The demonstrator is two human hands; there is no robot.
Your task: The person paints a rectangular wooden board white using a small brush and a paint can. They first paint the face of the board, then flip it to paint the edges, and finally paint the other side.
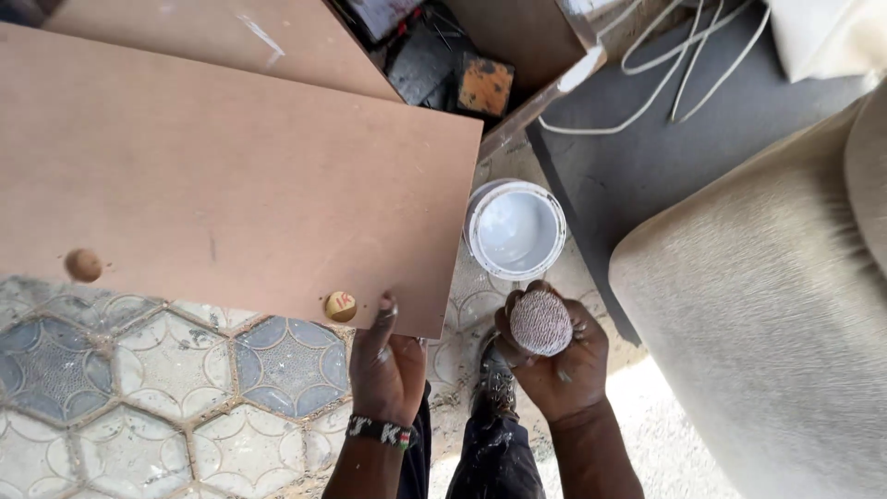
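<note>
Head view, looking down: a brown fibreboard panel (222, 176) lies flat across the far left, its near edge overhanging a patterned hexagon-tile floor (139, 388). Left hand (383, 360), beaded wristband at the wrist, reaches up with fingers together and the index tip touching the panel's near edge, just right of a round filled spot (340, 306); it grips nothing. Right hand (554, 356) is closed around a folded pad of sandpaper (541, 322), grit side showing, held near and just below an open white tub of pale paste (515, 229), apart from it. A second filled spot (83, 265) sits far left on the panel. Risks, as judged: the tub stands close to the right hand and panel corner, so a careless sweep could tip it; pressing on the overhanging edge could shift the panel.
</note>
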